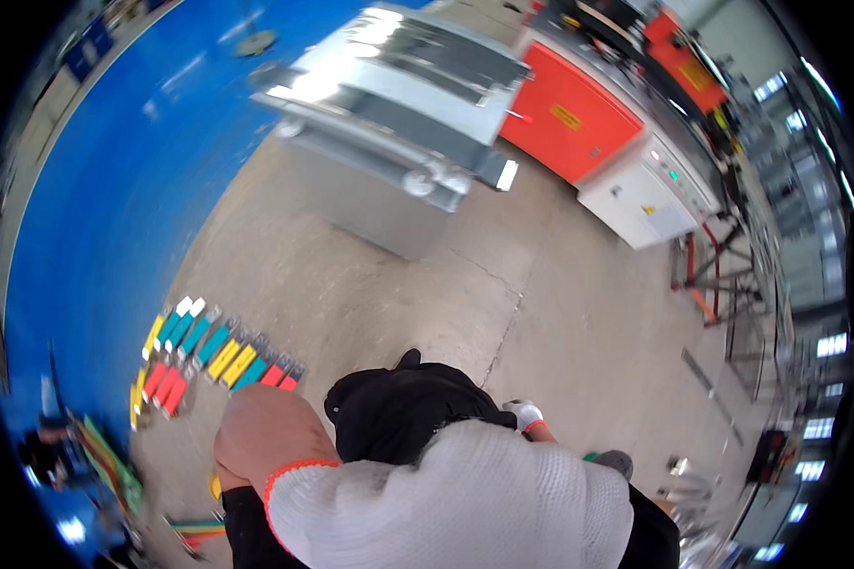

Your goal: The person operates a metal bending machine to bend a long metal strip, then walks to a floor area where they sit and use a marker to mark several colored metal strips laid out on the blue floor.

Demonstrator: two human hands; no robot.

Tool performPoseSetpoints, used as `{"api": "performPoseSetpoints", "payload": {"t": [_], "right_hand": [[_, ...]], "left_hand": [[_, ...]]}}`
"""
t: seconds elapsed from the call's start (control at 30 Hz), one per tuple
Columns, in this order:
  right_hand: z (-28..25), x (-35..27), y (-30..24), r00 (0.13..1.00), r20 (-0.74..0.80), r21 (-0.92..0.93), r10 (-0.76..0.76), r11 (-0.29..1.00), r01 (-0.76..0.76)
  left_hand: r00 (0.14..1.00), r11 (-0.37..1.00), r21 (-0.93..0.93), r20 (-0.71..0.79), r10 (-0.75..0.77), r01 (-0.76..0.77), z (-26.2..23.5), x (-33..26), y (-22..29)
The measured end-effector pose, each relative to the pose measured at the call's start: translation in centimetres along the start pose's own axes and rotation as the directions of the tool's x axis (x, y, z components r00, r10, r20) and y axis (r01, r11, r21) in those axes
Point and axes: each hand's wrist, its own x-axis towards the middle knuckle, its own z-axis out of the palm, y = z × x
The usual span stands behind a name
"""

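Observation:
My left hand (pixel 474 493), in a white knitted glove with an orange cuff, fills the lower middle very close to the view. Its bare forearm (pixel 270 427) comes in from the left, and its fingers cannot be made out. Farther down, beside my black clothing (pixel 408 408), is my right hand (pixel 524 414), small in the view and also in a white glove with an orange-red cuff. How its fingers are set is too small to tell, and no object shows in it. A dark shoe tip (pixel 409 358) sticks out ahead of the clothing.
Yellow, teal and red strip-shaped pieces (pixel 223 358) lie in rows on the grey floor at left. Ahead stands a grey metal machine (pixel 370 180); a red and white cabinet (pixel 626 152) stands to its right. Blue flooring (pixel 95 228) runs along the left. Shiny metal pieces (pixel 688 493) lie lower right.

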Motion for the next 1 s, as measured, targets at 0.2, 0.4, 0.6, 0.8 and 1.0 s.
{"api": "performPoseSetpoints", "payload": {"t": [0.2, 0.4, 0.6, 0.8, 1.0], "right_hand": [[0.4, -1.9, -1.2, 0.981, 0.005, 0.52, 0.194, 0.837, -0.168], [-0.1, 1.1, -1.8, 0.992, -0.126, 0.002, -0.01, 1.0, 0.011], [-1.1, 7.5, -0.2, 0.961, -0.224, -0.01, -0.162, 0.986, 0.164], [1.4, 18.1, 5.5, 0.822, -0.353, -0.152, -0.446, 0.895, 0.421], [-22.7, 10.2, -14.4, 0.875, -0.411, -0.121, -0.254, 0.967, 0.224]], "left_hand": [[0.732, 0.829, 0.126, -0.41, 0.544, -0.545, 6.8, 15.3, 0.2], [0.74, 0.741, 0.085, -0.046, 0.671, -0.667, 8.7, 23.4, -2.0], [0.9, 0.874, -0.215, -0.087, 0.427, -0.436, 14.9, 30.7, 0.0], [0.797, 0.822, -0.194, 0.206, 0.567, -0.535, 16.6, 42.2, 1.4], [0.899, 0.927, 0.284, 0.424, 0.108, -0.245, 25.4, 50.8, 10.5]]}}
